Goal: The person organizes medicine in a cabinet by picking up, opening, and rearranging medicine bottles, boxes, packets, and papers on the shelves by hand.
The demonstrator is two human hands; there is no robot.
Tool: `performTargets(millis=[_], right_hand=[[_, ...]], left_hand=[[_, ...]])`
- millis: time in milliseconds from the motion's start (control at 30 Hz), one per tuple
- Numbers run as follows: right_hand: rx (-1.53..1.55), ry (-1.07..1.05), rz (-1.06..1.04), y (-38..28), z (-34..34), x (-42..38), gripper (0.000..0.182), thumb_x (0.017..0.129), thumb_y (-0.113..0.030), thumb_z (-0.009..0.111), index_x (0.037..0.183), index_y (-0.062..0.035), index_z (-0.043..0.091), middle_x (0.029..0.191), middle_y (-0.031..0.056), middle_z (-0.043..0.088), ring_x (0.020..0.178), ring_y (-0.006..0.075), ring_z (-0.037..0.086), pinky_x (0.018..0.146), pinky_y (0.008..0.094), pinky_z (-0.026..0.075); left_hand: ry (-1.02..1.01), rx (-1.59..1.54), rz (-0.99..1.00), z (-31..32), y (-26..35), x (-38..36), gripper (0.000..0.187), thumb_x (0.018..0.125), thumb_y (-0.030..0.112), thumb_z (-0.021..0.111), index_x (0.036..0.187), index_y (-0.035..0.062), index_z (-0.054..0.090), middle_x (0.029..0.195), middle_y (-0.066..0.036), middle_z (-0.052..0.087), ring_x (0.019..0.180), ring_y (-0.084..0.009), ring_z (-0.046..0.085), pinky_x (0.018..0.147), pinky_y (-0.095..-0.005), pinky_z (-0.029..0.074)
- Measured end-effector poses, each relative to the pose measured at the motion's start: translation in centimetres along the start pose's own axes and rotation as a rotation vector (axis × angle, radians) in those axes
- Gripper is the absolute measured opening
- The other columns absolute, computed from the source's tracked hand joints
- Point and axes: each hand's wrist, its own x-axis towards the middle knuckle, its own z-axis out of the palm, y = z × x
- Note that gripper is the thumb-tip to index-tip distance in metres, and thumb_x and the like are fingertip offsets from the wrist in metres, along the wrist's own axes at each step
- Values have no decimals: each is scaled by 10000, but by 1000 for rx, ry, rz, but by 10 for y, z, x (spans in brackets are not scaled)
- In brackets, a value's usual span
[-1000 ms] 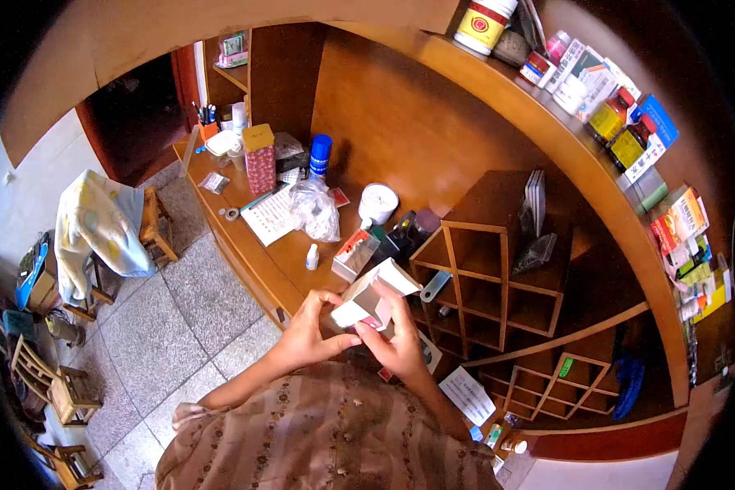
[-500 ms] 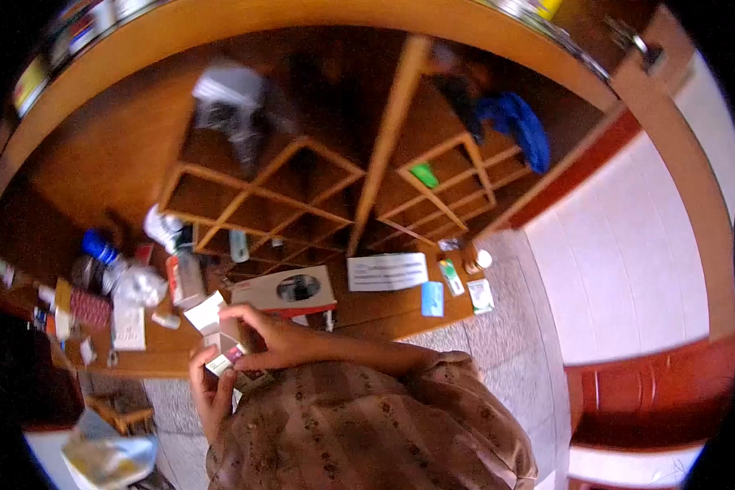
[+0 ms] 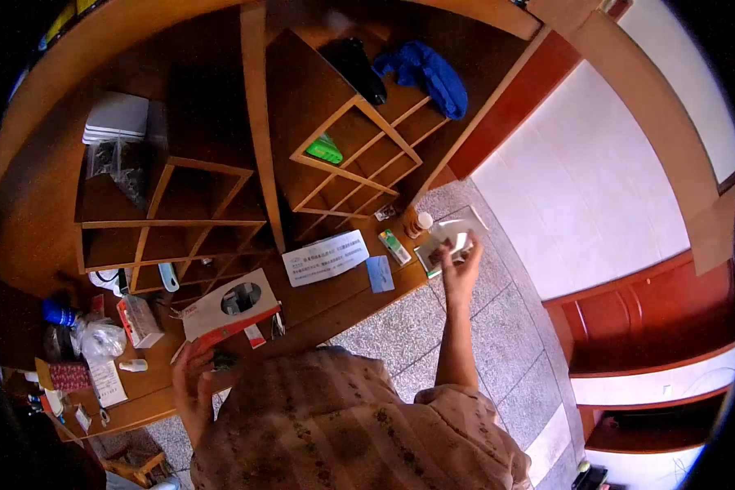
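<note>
My right hand (image 3: 459, 269) is raised at the right end of the desk, its fingers closed on a small whitish piece (image 3: 464, 242) like an opened carton, partly blurred. Just behind that hand lies a white and green packet (image 3: 426, 263). At the desk's front edge my left hand (image 3: 194, 388) is curled beside a brown and red box (image 3: 235, 306) with a dark oval picture. A small dark-green patch shows by its thumb; what the fingers hold is hidden.
A white printed sign (image 3: 327, 258), a blue card (image 3: 380, 273), a green and white box (image 3: 394, 247) and a white-capped bottle (image 3: 420, 223) lie along the desk (image 3: 318, 314). A clear plastic bag (image 3: 102, 339) is at left. Lattice shelves (image 3: 359, 151) rise behind.
Both hands were together around an opened small white carton. My right hand has moved far right with a whitish piece, while the left stays near the desk front. The view has turned right.
</note>
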Motion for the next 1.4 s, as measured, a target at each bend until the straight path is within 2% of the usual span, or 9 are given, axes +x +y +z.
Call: performTargets(millis=[67, 267, 300, 333, 433, 500, 733, 1000, 1400], right_hand=[[-150, 134, -115, 63, -9, 12, 714, 779, -63, 697, 1373, -55, 299, 1236, 190, 484, 1031, 276, 562, 830, 347, 505], [-81, 104, -125, 90, 13, 1, 774, 760, -76, 714, 1394, -51, 269, 1341, 220, 378, 1181, 290, 460, 908, 362, 457], [-239, 117, -266, 97, 14, 1, 800, 756, -97, 722, 1405, -58, 257, 1365, 219, 350, 1156, 291, 478, 889, 362, 465], [-153, 92, -148, 104, 16, 3, 791, 763, -114, 720, 1407, -66, 263, 1357, 210, 354, 1151, 293, 475, 874, 371, 464], [-139, 68, -260, 107, 23, 5, 786, 766, -133, 731, 1390, -39, 262, 1316, 175, 396, 1142, 262, 464, 896, 341, 433], [-24, -13, -245, 121, 23, 11, 798, 786, -95, 708, 1401, -57, 201, 1322, 184, 386, 1130, 277, 481, 868, 343, 451], [-25, -26, -208, 99, 36, 7, 778, 776, -149, 736, 1373, -19, 256, 1304, 177, 372, 1106, 275, 475, 883, 350, 436], [-187, -19, -313, 95, 34, -3, 830, 773, -181, 743, 1415, -63, 231, 1423, 190, 256, 1249, 359, 390, 920, 454, 417], [-152, 98, -310, 54, 31, -54, 668, 831, -146, 663, 1377, 6, 309, 1351, 171, 408, 1167, 291, 471, 911, 355, 412]], left_hand=[[-12, -7, -32, 1, 2, 0, 464, 925, 208, 549, 1334, 33, 418, 1307, -147, 488, 1130, -244, 528, 950, -365, 412], [-41, -23, -49, 1, -7, 1, 381, 917, 105, 532, 1287, 39, 474, 1258, -134, 533, 1077, -231, 561, 919, -350, 436], [-33, -61, -10, 1, -8, 0, 362, 909, 68, 531, 1268, 42, 496, 1239, -129, 549, 1057, -227, 573, 907, -341, 446], [2, -44, -27, -1, -12, -2, 362, 909, 68, 531, 1268, 42, 496, 1239, -129, 549, 1057, -227, 573, 907, -341, 446], [-47, 113, -130, -10, -12, -6, 324, 892, 18, 535, 1215, 40, 545, 1187, -127, 583, 1039, -220, 588, 889, -324, 460], [-70, 171, -41, -3, -3, -2, 293, 886, 30, 553, 1178, 43, 572, 1143, -124, 604, 1025, -217, 600, 865, -320, 478], [-25, 50, -83, -5, -8, -7, 270, 888, 46, 566, 1157, 29, 573, 1164, -129, 589, 1002, -213, 611, 835, -315, 500], [-33, 136, -170, -10, -9, -6, 259, 893, 72, 576, 1149, 32, 578, 1167, -124, 587, 997, -212, 609, 836, -325, 497], [-160, 78, -218, -4, -17, 5, 289, 898, 57, 564, 1187, 56, 565, 1124, -122, 604, 982, -185, 612, 820, -303, 484]])
